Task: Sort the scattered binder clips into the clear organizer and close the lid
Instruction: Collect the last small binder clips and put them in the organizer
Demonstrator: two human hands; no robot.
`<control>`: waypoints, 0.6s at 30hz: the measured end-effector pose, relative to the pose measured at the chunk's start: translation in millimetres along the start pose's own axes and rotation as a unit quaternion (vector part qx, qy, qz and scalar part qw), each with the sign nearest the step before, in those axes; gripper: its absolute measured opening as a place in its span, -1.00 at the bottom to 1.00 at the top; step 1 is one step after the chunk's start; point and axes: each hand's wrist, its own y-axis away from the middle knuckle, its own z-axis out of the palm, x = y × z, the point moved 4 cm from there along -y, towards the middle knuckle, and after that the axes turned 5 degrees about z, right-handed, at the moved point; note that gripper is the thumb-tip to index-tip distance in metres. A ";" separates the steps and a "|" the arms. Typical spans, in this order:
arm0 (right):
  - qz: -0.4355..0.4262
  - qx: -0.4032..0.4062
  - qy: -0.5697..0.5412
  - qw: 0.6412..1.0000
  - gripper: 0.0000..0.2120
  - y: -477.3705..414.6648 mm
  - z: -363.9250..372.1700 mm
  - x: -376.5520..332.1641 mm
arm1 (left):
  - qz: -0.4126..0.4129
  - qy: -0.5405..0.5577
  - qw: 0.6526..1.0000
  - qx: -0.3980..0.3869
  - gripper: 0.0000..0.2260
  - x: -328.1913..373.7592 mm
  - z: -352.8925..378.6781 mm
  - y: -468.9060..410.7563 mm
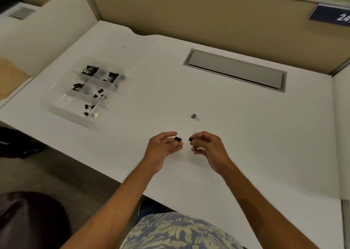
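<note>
As left grip (pixel 163 146), right grip (pixel 208 148) pinch clips (pixel 178 139), 3rd clip (pixel 194 116) lies nearby.

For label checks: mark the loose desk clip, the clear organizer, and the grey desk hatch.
loose desk clip (pixel 194 116): head view, black body.
clear organizer (pixel 65 101): head view, bare front compartment.
grey desk hatch (pixel 234 70): head view, lid centre.

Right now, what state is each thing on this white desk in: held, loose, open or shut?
Left hand: pinches a small black binder clip.
Right hand: pinches a second small black clip.
Third black binder clip: lies loose on the white desk, untouched.
Clear plastic organizer: lid open, clips in several compartments.
Grey flap set in the desk: shut.
</note>
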 end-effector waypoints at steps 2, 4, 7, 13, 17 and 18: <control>-0.003 -0.005 0.006 1.000 -0.89 -0.2 16.8 -0.5 | 0.004 0.024 1.000 0.018 -0.73 7.5 -17.4 5.5; -0.008 -0.009 0.013 1.000 -0.90 -0.6 36.8 -1.0 | 0.010 0.038 0.999 0.032 -0.74 15.0 -37.2 12.1; -0.014 -0.015 0.020 1.000 -0.90 -0.6 73.0 -2.4 | 0.014 0.034 0.998 0.047 -0.80 24.9 -73.7 22.7; -0.028 -0.032 0.032 0.999 -0.89 2.1 158.8 0.1 | 0.022 0.029 0.996 0.083 -0.85 46.3 -165.2 42.1; -0.038 -0.025 0.034 0.998 -0.89 2.9 217.8 5.0 | 0.023 0.036 0.995 0.089 -0.85 60.6 -227.2 53.5; -0.038 -0.024 0.034 0.998 -0.89 2.5 231.0 6.5 | 0.024 0.037 0.995 0.092 -0.86 63.6 -241.5 55.5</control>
